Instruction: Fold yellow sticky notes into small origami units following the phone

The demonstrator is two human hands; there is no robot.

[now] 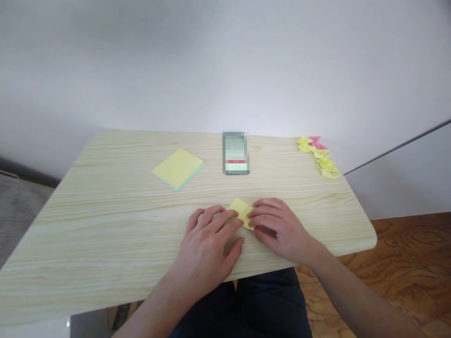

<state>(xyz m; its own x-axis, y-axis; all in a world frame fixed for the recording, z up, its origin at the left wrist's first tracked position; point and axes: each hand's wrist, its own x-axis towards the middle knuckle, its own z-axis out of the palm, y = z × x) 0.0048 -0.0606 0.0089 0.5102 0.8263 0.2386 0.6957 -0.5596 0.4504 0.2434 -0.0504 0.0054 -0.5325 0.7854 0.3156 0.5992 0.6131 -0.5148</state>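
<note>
**Yellow paper (240,205) near the worktop's (116,225) front edge**

On my feed, the small, pale sheet lies low on the surface, turned diagonally, one corner pointing away. I can't see its left and right sides fully; both are partly covered.

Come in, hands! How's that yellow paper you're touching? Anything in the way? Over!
Left hand: fingers on the yellow paper. Right hand: fingers at its right side. Phone and paper stack farther back, apart from both hands. Over.

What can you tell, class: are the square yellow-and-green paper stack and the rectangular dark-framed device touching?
Apart: the head view shows bare pale wood-grain table between the paper stack and the device.
</note>
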